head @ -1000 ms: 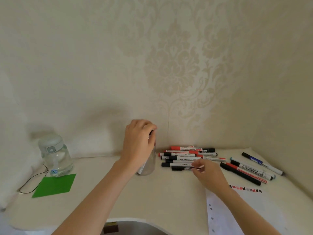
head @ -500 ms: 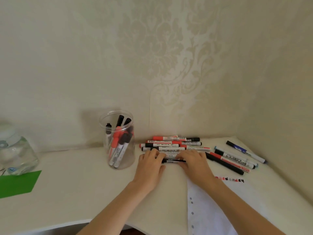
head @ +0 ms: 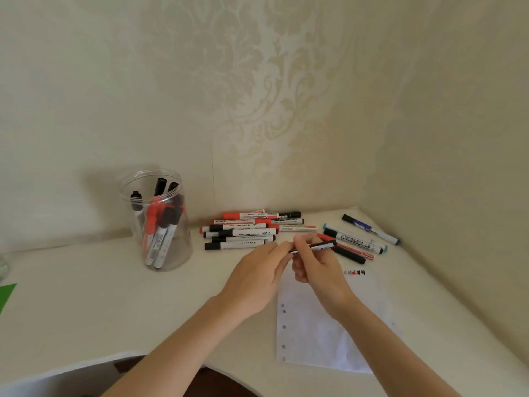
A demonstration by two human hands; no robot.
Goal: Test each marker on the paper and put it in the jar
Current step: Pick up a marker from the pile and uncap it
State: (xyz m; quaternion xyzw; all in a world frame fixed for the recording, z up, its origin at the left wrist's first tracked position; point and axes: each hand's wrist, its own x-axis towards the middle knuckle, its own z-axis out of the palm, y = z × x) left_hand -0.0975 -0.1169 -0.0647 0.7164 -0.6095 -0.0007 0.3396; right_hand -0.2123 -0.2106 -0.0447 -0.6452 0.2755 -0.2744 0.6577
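A thin black marker (head: 317, 247) is held level above the top of the white punched paper (head: 315, 339). My right hand (head: 315, 267) grips its barrel and my left hand (head: 257, 279) pinches its left end. The clear jar (head: 169, 253) stands at the left with several red and black markers inside. A pile of markers (head: 246, 232) lies against the wall just beyond my hands. More markers (head: 357, 240) lie spread to the right. Red and black test marks (head: 355, 272) show at the paper's top right.
The table top (head: 86, 296) meets patterned walls behind and on the right, forming a corner. A green sheet (head: 5, 293) pokes in at the left edge. The table's curved front edge (head: 86, 365) runs near my arms.
The view has shifted right. My left hand left the jar and came to the pile; both hands lifted one thin black marker off the table and now hold it above the paper.
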